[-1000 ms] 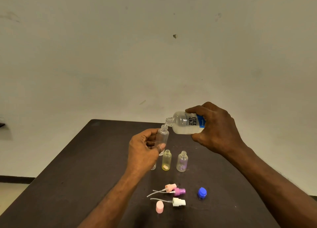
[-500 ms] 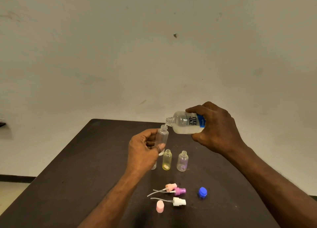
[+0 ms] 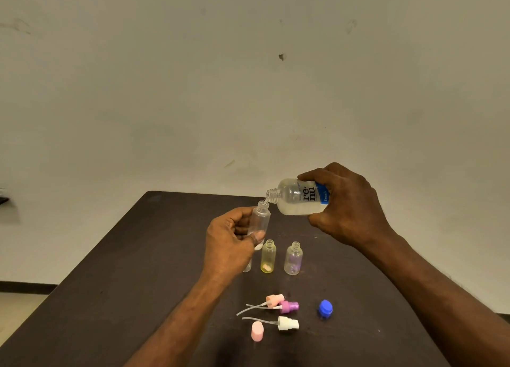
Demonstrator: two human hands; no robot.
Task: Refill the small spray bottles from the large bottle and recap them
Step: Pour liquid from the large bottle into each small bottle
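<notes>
1. The large bottle point(image 3: 299, 198) is being held tilted by the right hand point(image 3: 345, 203), fingers curled round its body, above the bench point(image 3: 116, 270).
2. A clear small bottle point(image 3: 259, 219) is being gripped upright by the left hand point(image 3: 231, 242), its mouth just under the large bottle's neck.
3. The yellow bottle point(image 3: 268, 256) and purple bottle point(image 3: 293, 259) are standing uncapped below the large bottle.
4. Spray heads point(image 3: 287, 324) and the blue cap point(image 3: 325, 308) are lying nearer to the person.

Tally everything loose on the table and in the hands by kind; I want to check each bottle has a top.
Small spray bottles: 4 (held, hidden-behind-hand, yellow, purple-tinted)
Large bottle: 1
Spray pump tops: 3 (peach, purple, white)
Pink cover cap: 1
Blue cap: 1
Total: 10
</notes>
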